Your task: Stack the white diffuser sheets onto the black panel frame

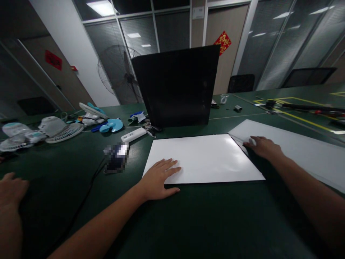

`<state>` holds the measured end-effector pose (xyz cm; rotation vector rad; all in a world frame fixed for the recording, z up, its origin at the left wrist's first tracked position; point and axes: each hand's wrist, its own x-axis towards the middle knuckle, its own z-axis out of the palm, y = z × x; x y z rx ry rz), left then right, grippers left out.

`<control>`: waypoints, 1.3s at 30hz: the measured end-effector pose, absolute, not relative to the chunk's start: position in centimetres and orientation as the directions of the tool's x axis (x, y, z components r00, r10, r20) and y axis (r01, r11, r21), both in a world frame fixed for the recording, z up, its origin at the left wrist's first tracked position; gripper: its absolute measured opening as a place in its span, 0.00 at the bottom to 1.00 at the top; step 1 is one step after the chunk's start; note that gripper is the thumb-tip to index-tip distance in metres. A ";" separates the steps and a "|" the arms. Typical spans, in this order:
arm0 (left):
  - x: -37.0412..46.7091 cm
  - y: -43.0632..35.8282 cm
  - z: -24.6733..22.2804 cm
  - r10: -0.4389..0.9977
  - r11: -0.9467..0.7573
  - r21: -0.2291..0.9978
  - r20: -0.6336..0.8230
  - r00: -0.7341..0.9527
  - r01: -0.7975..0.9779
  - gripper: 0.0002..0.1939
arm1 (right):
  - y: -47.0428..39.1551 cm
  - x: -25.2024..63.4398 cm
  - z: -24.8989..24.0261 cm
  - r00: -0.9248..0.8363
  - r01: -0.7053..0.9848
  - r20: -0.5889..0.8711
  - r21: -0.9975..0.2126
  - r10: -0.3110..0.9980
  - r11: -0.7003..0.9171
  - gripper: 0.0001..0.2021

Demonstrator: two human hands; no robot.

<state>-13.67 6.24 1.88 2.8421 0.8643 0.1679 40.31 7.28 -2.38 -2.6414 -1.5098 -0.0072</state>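
A white rectangular panel (205, 158) with a thin dark edge lies flat on the green table (215, 223). My left hand (159, 180) rests palm down on its near left corner, fingers spread. To the right, a second, larger white sheet (302, 151) lies on the table. My right hand (262, 146) is at this sheet's left part, near the panel's right edge, with fingers bent; whether they pinch anything cannot be made out. Behind the panel stands a large black board (179, 86), upright and leaning slightly.
Another person's hand (12, 189) is at the far left. A phone-like device (117, 158) with a cable, a white power strip (134, 135) and fan parts (63, 131) lie on the left. A small cup (224, 99) and black rods (309, 107) are at the back right.
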 end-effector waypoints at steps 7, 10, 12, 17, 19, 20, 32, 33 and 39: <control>-13.5 6.4 1.5 0.585 -0.802 0.238 0.125 0.801 0.548 0.34 | 7.3 39.2 -1.9 0.458 0.889 0.091 -0.071 0.884 -0.453 0.34; -13.6 6.5 1.3 0.591 -0.798 0.254 0.151 0.793 0.546 0.34 | 6.9 38.6 -1.4 0.457 0.889 0.102 -0.076 0.883 -0.452 0.28; -13.6 6.5 1.1 0.592 -0.797 0.258 0.158 0.790 0.546 0.33 | 6.5 38.2 -0.8 0.491 0.871 0.119 -0.082 0.863 -0.484 0.28; -13.5 6.5 1.1 0.588 -0.801 0.256 0.168 0.791 0.541 0.32 | 5.2 36.5 1.4 0.549 0.832 0.254 -0.082 0.796 -0.548 0.33; -13.5 6.4 1.2 0.588 -0.802 0.247 0.159 0.793 0.544 0.32 | 4.6 35.0 2.4 0.499 0.861 0.306 -0.067 0.811 -0.504 0.33; -13.4 6.4 1.2 0.589 -0.801 0.240 0.151 0.794 0.548 0.32 | 4.3 34.0 2.9 0.454 0.884 0.329 -0.053 0.828 -0.464 0.33; -12.5 5.0 1.8 0.244 -0.872 -0.241 0.541 0.805 0.426 0.32 | 0.9 19.8 2.1 -0.579 0.767 0.382 -0.045 0.720 0.641 0.17; -12.4 4.8 1.9 0.181 -0.882 -0.281 0.540 0.822 0.379 0.28 | 0.7 19.3 2.1 -0.606 0.731 0.359 -0.101 0.710 0.675 0.16; -12.2 4.6 2.0 0.097 -0.883 -0.330 0.567 0.818 0.334 0.16 | 1.6 21.2 2.4 -0.579 0.698 0.359 -0.246 0.732 0.673 0.18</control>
